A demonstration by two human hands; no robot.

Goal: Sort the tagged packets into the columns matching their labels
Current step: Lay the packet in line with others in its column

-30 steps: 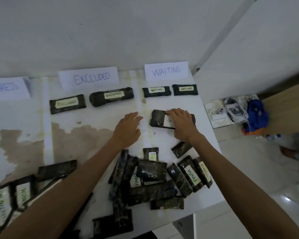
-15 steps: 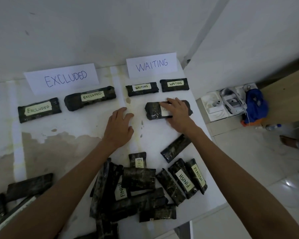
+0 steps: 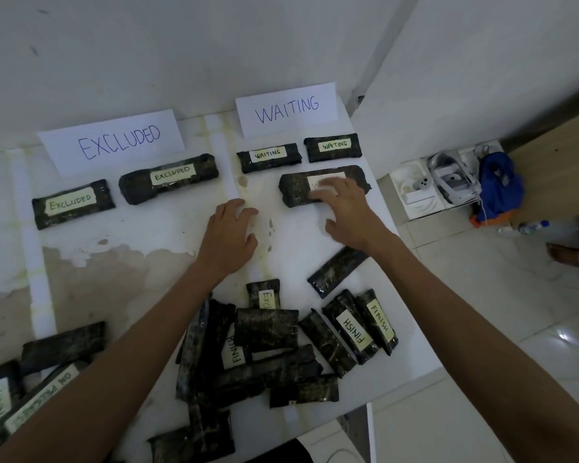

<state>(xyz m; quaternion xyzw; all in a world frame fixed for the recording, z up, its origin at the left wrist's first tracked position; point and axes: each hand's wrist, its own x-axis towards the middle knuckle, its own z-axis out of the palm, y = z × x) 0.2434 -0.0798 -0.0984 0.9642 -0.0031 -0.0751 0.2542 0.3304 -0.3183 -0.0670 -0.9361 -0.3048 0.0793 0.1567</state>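
Observation:
A dark packet (image 3: 298, 188) with a pale tag lies under the WAITING sign (image 3: 286, 108), below two packets tagged WAITING (image 3: 269, 157) (image 3: 333, 147). My right hand (image 3: 346, 212) hovers just over its near edge, fingers spread and blurred, holding nothing. My left hand (image 3: 229, 235) rests flat on the white table (image 3: 168, 235), fingers apart. Two packets tagged EXCLUDED (image 3: 72, 203) (image 3: 169, 178) lie under the EXCLUDED sign (image 3: 114, 142). A heap of unsorted packets (image 3: 268, 355) sits near the front edge, some tagged FINISH (image 3: 353, 329).
More packets (image 3: 30, 389) lie at the front left, partly under my left forearm. The table ends at the right just past the WAITING column. White boxes and a blue bag (image 3: 497, 185) sit on the floor to the right.
My right hand has lifted its grip off the third WAITING packet and drawn back slightly; the packet now lies alone on the table. The camera shifted right, dropping the leftmost sign from view.

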